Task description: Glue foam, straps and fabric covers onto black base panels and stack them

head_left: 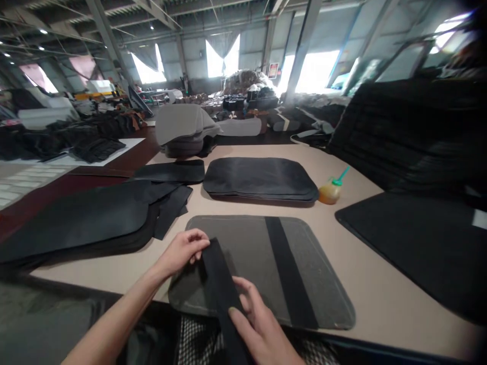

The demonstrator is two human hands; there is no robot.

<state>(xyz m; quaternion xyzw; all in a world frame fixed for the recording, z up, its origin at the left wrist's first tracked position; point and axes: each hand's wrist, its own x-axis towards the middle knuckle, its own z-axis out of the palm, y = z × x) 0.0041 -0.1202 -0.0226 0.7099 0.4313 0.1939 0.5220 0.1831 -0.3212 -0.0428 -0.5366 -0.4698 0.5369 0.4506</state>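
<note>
Near end of the strip out of sight, far wall too small to read
The long black fabric strip (220,271) runs past the bottom edge, its lower part partly covered by the bare right hand (256,319), whose wrist is cut off there; the strip hides part of the grey round-cornered panel (247,248) beneath. The flat black sheets (76,218) leave at the left edge; the tall dark stack (411,137) at the right is blurred and cropped, as is a small white tag (480,218). The red-and-white wall sign (273,70) is illegible.
</note>
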